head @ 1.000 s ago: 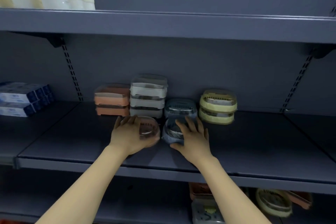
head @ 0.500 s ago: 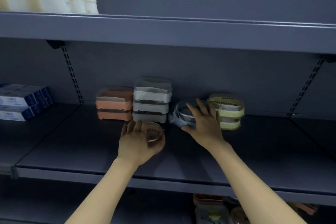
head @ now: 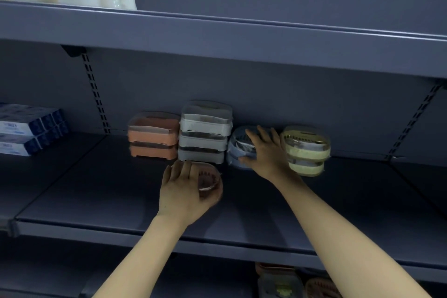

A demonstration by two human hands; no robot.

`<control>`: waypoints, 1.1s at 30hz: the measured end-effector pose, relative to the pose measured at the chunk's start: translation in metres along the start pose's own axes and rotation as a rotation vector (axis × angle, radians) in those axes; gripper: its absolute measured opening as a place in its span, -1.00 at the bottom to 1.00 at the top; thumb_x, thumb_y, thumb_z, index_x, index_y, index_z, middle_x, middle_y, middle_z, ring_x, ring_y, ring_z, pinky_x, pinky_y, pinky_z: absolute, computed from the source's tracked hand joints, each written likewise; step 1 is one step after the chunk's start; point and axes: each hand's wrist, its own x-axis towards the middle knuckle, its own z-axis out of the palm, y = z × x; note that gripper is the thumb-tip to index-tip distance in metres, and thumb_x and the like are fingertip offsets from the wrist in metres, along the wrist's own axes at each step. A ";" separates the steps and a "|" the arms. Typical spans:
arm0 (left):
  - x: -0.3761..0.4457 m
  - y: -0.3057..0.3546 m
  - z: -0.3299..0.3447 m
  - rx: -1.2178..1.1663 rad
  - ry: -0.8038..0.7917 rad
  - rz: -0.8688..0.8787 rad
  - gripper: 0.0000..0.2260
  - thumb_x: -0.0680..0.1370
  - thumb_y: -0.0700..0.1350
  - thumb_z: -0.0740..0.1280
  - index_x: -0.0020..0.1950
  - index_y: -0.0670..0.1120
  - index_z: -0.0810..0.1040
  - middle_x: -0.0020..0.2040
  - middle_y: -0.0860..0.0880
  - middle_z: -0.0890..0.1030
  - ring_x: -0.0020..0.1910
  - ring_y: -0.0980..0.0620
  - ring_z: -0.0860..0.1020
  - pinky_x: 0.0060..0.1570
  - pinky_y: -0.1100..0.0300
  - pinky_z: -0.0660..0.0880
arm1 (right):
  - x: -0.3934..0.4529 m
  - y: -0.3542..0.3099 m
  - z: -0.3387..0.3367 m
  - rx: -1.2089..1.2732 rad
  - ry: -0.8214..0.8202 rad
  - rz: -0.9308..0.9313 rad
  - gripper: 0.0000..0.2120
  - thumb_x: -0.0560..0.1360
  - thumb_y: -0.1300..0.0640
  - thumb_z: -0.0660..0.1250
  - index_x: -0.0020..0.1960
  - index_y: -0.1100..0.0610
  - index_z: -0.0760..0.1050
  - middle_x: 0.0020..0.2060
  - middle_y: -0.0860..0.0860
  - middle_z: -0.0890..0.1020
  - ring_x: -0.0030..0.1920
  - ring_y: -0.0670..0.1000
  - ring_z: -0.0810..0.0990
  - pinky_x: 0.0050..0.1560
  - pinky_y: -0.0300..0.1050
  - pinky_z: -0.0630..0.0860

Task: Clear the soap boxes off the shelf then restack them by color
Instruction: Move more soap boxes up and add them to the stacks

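Head view, close, facing the shelf (head: pixel 121 189)

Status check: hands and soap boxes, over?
Left hand grips pink oval box. Right hand setting blue box on blue stack. Nothing blocking.

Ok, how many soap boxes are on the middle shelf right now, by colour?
orange boxes: 2
white boxes: 3
blue boxes: 2, partly under the right hand
yellow boxes: 2
pink box: 1, in the left hand
Total: 10
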 end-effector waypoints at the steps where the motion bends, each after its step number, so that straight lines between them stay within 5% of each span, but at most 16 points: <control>1: 0.000 0.001 -0.001 0.000 0.000 0.000 -0.39 0.34 0.36 0.21 -0.05 -0.18 0.55 -0.08 -0.09 0.59 0.03 -0.20 0.55 0.15 -0.10 0.43 | 0.003 0.001 -0.001 -0.009 -0.011 -0.002 -0.28 0.50 -0.21 0.25 0.53 -0.08 0.01 0.54 0.00 -0.02 0.51 0.19 -0.13 0.47 0.12 -0.21; 20: 0.000 -0.001 -0.004 -0.008 -0.071 0.032 -0.36 0.34 0.37 0.20 -0.02 -0.21 0.56 -0.05 -0.12 0.60 0.04 -0.22 0.56 0.16 -0.12 0.44 | 0.030 0.010 -0.002 -0.046 -0.089 -0.012 -0.23 0.49 -0.26 0.23 0.54 -0.07 -0.07 0.54 0.01 -0.06 0.51 0.20 -0.13 0.46 0.14 -0.21; 23: 0.002 -0.002 -0.013 -0.003 -0.173 0.034 -0.18 0.27 0.47 0.13 0.15 -0.20 0.52 0.13 -0.13 0.56 0.19 -0.23 0.50 0.26 -0.11 0.35 | 0.029 0.010 -0.001 -0.071 -0.082 -0.018 -0.22 0.49 -0.27 0.22 0.54 -0.06 -0.09 0.54 0.02 -0.09 0.51 0.18 -0.18 0.47 0.16 -0.22; 27: 0.011 -0.026 -0.030 -0.059 -0.469 0.116 0.00 0.20 0.53 0.18 0.50 0.02 0.12 0.51 0.02 0.15 0.49 -0.03 0.09 0.44 0.10 0.03 | 0.022 0.002 -0.008 -0.106 -0.041 -0.011 -0.17 0.48 -0.26 0.23 0.55 -0.03 -0.14 0.53 0.04 -0.20 0.51 0.12 -0.27 0.45 0.19 -0.26; 29: 0.015 -0.044 -0.032 -0.077 -0.552 0.156 0.09 0.13 0.55 0.10 0.54 0.03 -0.01 0.55 0.02 0.02 0.52 0.00 0.01 0.45 0.11 -0.03 | 0.013 -0.007 -0.009 -0.081 0.043 -0.018 -0.23 0.51 -0.21 0.23 0.55 0.02 -0.07 0.54 0.07 -0.14 0.52 0.12 -0.22 0.45 0.16 -0.25; 33: 0.009 -0.068 -0.029 -0.135 -0.522 0.145 0.09 0.21 0.48 0.24 0.55 0.01 -0.15 0.56 0.01 -0.08 0.53 -0.01 -0.07 0.47 0.07 -0.09 | -0.019 -0.039 -0.002 0.169 0.402 -0.161 -0.50 0.50 -0.03 0.27 0.37 0.17 0.39 0.39 0.18 0.36 0.42 0.23 0.25 0.44 0.21 0.09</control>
